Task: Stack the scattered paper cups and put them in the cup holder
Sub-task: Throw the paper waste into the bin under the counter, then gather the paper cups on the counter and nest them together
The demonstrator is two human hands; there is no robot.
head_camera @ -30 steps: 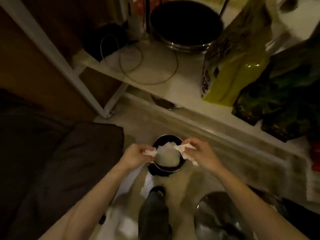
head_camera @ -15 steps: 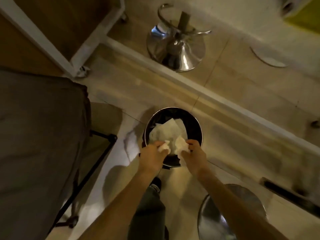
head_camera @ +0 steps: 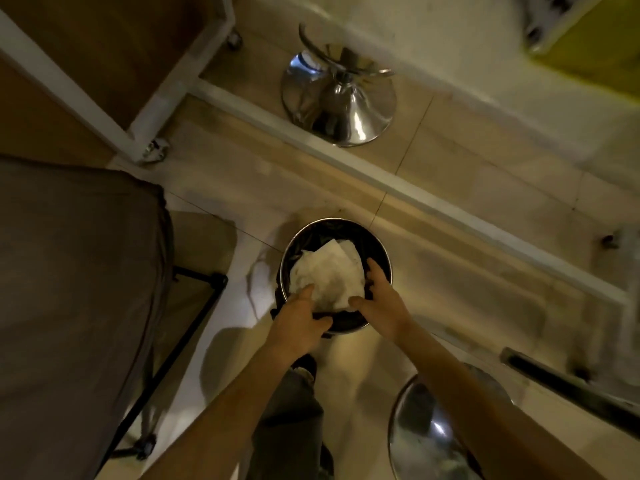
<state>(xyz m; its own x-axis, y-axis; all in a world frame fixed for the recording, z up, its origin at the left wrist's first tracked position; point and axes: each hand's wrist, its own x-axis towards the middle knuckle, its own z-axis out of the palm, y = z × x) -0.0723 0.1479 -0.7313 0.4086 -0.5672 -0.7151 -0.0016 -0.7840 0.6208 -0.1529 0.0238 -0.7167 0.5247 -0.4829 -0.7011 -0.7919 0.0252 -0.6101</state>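
No paper cups and no cup holder are in view. A round metal bin (head_camera: 382,251) with a dark liner stands on the tiled floor below me. White crumpled paper (head_camera: 329,271) lies in its mouth. My left hand (head_camera: 299,322) reaches over the bin's near rim, fingertips on the paper's lower left edge. My right hand (head_camera: 381,299) hangs over the right side of the bin, thumb and fingers spread along the paper's right edge. Neither hand has closed around anything.
A chrome stool base (head_camera: 341,102) stands beyond the bin, and a second chrome base (head_camera: 433,431) sits at the lower right. A brown fabric-covered frame (head_camera: 76,306) fills the left. A white wheeled rack (head_camera: 152,147) is at upper left. My trouser leg (head_camera: 291,420) is below the bin.
My head tipped down from the shelf to the floor. Both hands brought the crumpled paper together over the bin, lowered it in and spread their fingers.
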